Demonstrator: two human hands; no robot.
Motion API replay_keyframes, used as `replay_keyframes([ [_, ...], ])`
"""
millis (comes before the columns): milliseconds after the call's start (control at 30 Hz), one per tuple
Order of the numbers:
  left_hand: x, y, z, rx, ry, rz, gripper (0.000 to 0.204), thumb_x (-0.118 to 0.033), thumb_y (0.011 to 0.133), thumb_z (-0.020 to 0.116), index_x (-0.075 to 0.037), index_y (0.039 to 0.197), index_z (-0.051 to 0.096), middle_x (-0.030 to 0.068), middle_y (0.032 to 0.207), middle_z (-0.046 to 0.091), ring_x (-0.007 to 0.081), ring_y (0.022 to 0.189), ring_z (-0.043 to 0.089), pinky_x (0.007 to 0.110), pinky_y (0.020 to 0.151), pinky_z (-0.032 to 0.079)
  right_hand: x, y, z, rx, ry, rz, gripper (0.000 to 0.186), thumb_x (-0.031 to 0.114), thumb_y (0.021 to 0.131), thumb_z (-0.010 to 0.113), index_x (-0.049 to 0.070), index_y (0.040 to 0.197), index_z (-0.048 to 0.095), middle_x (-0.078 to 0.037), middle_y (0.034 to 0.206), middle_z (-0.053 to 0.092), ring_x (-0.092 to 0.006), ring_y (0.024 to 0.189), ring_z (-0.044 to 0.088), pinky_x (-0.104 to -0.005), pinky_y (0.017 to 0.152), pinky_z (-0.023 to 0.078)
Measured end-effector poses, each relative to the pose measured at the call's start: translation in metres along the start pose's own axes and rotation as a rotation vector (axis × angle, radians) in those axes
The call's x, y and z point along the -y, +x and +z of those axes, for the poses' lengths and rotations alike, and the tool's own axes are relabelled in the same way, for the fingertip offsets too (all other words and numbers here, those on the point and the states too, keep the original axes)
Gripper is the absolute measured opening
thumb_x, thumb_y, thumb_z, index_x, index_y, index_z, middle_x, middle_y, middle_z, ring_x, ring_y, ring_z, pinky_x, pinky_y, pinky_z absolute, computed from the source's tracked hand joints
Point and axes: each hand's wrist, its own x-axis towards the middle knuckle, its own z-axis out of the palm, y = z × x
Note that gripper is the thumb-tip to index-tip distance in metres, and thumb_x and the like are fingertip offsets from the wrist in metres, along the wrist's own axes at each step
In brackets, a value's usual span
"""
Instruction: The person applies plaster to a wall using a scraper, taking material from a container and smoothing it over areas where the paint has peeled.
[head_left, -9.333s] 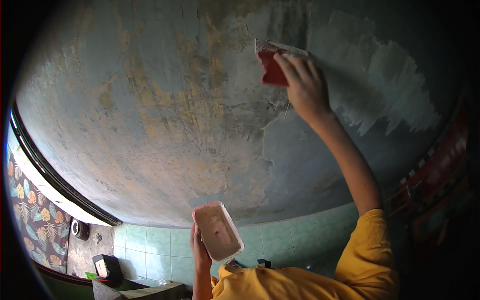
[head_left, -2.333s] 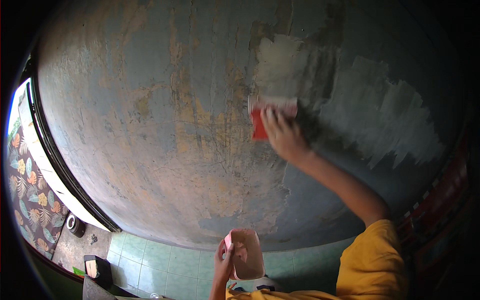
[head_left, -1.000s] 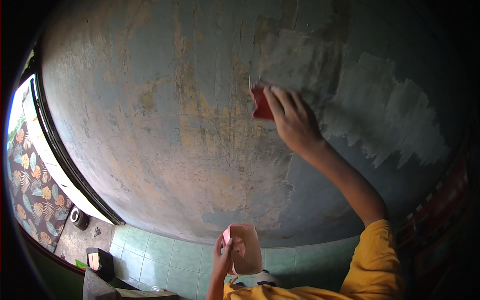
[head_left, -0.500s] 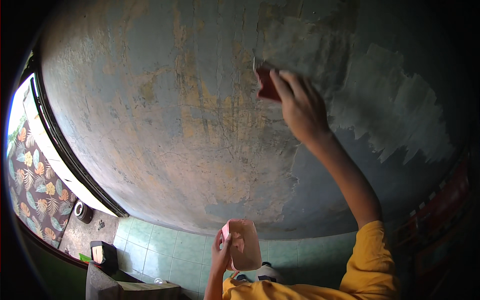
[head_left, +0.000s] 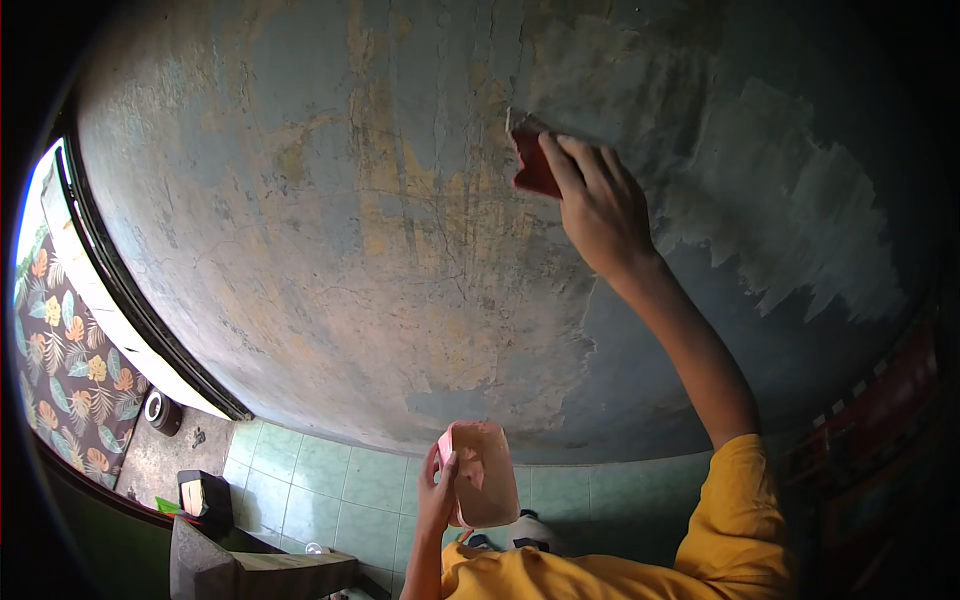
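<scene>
Up against the worn, patchy wall [head_left: 330, 250], my right hand [head_left: 603, 205] grips a dark red, flat spreader [head_left: 533, 165] with a pale smeared edge. Its left edge looks to be at the wall, though I cannot tell how firmly it touches. Grey smeared patches [head_left: 790, 200] cover the wall to the right of that hand. Low in front of me, my left hand [head_left: 436, 487] is closed on the left side of a pink rectangular tub [head_left: 502, 480]. Inside the tub, pinkish paste clings to the bottom and walls.
Pale green floor tiles [head_left: 330, 490] run along the wall's foot. At the left are a dark-framed opening [head_left: 150, 320], a leaf-patterned surface [head_left: 75, 370], a round dark pot [head_left: 161, 412] and a black box [head_left: 205, 497]. A grey piece of furniture [head_left: 260, 572] stands at the lower left.
The spreader and my right hand have shifted very slightly up the wall. The tub and my left hand sit a little higher in the view, as does the floor.
</scene>
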Motion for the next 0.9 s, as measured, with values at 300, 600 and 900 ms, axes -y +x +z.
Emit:
replay_keyframes([
  [300, -0.008, -0.008, 0.004, -0.031, 0.000, 0.003, 0.067, -0.038, 0.101, 0.072, 0.003, 0.150, 0.052, 0.0192, 0.122, 0.068, 0.0213, 0.107, 0.067, 0.033, 0.088, 0.054, 0.091, -0.212, 0.076, 0.299, -0.091, -0.155, 0.058, 0.015, 0.098, 0.060, -0.002, 0.153, 0.050, -0.016, 0.142, 0.055, -0.0301, 0.121, 0.054, -0.0418, 0.102, 0.051],
  [600, -0.004, -0.002, -0.003, 0.011, -0.032, -0.013, 0.067, -0.036, 0.104, 0.068, 0.003, 0.154, 0.047, 0.0155, 0.119, 0.069, 0.0180, 0.106, 0.067, 0.032, 0.089, 0.054, 0.025, -0.054, 0.027, 0.030, -0.141, 0.016, 0.060, 0.012, 0.096, 0.063, 0.002, 0.153, 0.050, -0.009, 0.137, 0.057, -0.0241, 0.109, 0.058, -0.0407, 0.095, 0.051],
  [900, -0.011, -0.009, -0.005, 0.007, -0.028, 0.001, 0.066, -0.037, 0.102, 0.070, 0.001, 0.152, 0.050, 0.0187, 0.124, 0.067, 0.0215, 0.109, 0.067, 0.034, 0.089, 0.056, 0.064, -0.143, 0.045, 0.141, 0.262, -0.104, 0.049, 0.008, 0.092, 0.068, 0.000, 0.140, 0.061, -0.011, 0.125, 0.062, -0.0250, 0.111, 0.061, -0.0395, 0.092, 0.056],
])
